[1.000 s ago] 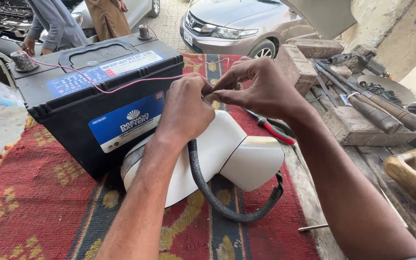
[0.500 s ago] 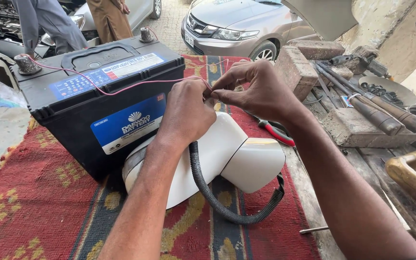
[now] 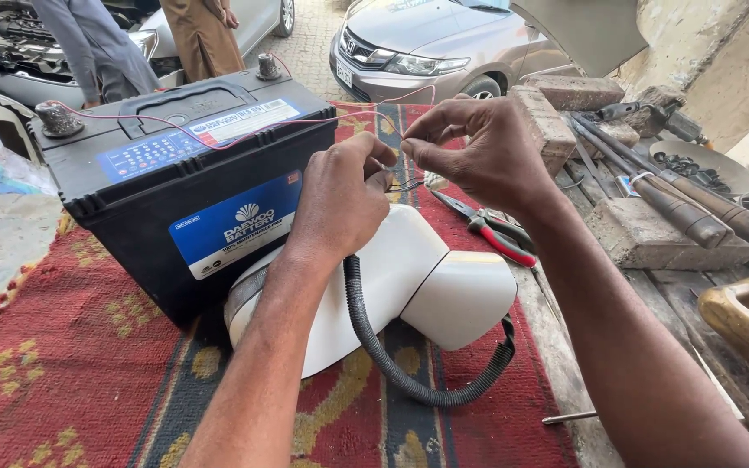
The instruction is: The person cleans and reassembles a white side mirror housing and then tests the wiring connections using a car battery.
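Head view: the car battery (image 3: 188, 186) stands on a red patterned rug (image 3: 54, 373), and everything else is placed from it. Leaning against its front right corner lies a white side mirror (image 3: 418, 282), with a ribbed black cable sleeve (image 3: 392, 364) looping out beneath it. The left hand (image 3: 340, 204) is closed in a fist around the upper end of that sleeve, just right of the battery's front face, forearm running down toward the camera. The right hand (image 3: 478, 152) hovers just beyond it, above the mirror, thumb and forefinger pinched together on a thin red wire (image 3: 218, 139) that trails back across the battery's top toward its far terminal (image 3: 56, 120); wrist slightly bent, other fingers curled loosely.

The wire looks light, limp and thin, likely to slip or kink, so it is best gripped close to its bare end between fingertips. The sleeve seems flexible but springy; the mirror shell looks smooth, hard plastic, probably easy to scuff.

Red-handled pliers (image 3: 496, 234) lie on the rug to the right of the battery, past the mirror. Behind the battery stand two people and a grey car (image 3: 426, 43).
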